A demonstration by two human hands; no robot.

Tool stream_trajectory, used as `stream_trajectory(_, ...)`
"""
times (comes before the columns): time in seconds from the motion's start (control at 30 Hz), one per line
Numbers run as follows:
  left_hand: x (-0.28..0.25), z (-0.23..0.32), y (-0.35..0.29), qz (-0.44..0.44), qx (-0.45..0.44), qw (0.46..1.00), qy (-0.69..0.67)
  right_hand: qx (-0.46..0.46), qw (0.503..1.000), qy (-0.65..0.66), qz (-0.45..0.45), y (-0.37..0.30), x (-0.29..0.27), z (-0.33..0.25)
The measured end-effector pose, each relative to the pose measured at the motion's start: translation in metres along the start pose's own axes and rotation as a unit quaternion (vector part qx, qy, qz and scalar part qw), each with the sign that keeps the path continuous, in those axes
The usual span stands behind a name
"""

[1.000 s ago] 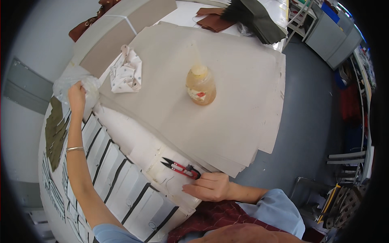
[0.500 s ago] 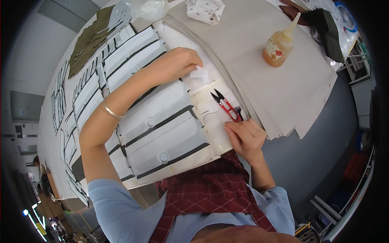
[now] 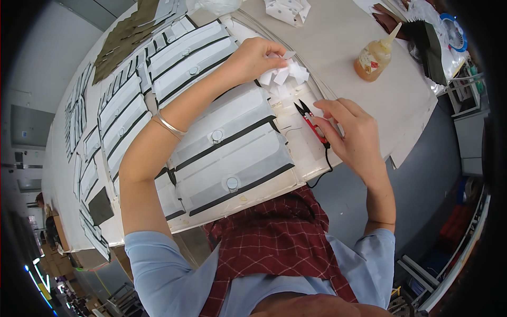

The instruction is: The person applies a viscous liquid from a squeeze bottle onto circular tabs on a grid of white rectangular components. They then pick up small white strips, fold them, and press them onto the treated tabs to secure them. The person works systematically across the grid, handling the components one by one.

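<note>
Left hand: the left hand [image 3: 253,58] reaches to the far middle of the desk [image 3: 338,37], its grip closed on a bunch of small white paper pieces [image 3: 285,74].
Right hand: the right hand [image 3: 351,132] lies right of centre, its fingers curled loosely beside the thread snips [image 3: 311,122]; the thumb side touches the red handle, but I cannot tell whether the grip has closed on it.
Thread snips: small, with black blades and a red handle, lying on the pale sheet with the tips pointing far-left toward the paper pieces; a black cord [image 3: 323,169] trails from the near end over the desk edge.
White panel: a large grey-white padded panel [image 3: 227,148] with black stripes and two round snaps lies just near the person, under the left forearm.
More panels: similar striped panels [image 3: 127,105] lie in rows to the left, reaching far along the desk.
Bracelet: a thin metal bangle [image 3: 170,126] sits on the left wrist.
Glue bottle: an amber squeeze bottle [image 3: 374,55] with a pointed nozzle stands far right, well apart from both hands.
Dark pieces: a fan of dark flat pieces [image 3: 430,45] lies beyond the bottle at the far right.
Crumpled cloth: a white spotted cloth [image 3: 288,9] sits at the far edge.
</note>
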State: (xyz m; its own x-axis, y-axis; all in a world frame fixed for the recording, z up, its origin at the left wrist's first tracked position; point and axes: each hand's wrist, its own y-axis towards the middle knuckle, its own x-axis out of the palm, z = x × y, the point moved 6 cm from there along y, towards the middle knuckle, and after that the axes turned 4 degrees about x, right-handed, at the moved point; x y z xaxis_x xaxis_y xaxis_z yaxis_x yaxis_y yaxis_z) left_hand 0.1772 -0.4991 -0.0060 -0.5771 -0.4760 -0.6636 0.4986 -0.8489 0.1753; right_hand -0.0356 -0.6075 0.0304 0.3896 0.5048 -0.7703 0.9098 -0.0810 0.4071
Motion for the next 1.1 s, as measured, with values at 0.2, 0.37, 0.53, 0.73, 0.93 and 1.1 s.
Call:
stream_trajectory(0.2,0.003,-0.015,-0.001,-0.013,-0.066,0.991,-0.118,0.000,0.999,0.019,-0.031,0.050,0.001,0.032)
stream_trajectory(0.37,0.009,-0.015,-0.006,0.044,-0.152,0.944,-0.290,0.156,0.947,0.232,-0.157,0.076,0.039,0.057)
stream_trajectory(0.53,0.008,-0.021,-0.015,0.052,-0.166,0.922,-0.345,0.234,0.892,0.326,-0.206,0.083,0.069,0.046)
stream_trajectory(0.73,0.016,-0.017,-0.015,0.091,-0.172,0.903,-0.384,0.288,0.833,0.443,-0.164,0.076,0.094,0.052)
stream_trajectory(0.93,0.015,-0.027,-0.012,0.107,-0.184,0.880,-0.424,0.230,0.930,0.211,-0.192,0.072,0.059,0.079)
stream_trajectory(1.1,0.022,-0.016,-0.015,0.049,-0.226,0.875,-0.426,0.168,0.942,0.227,-0.182,0.084,0.032,0.062)
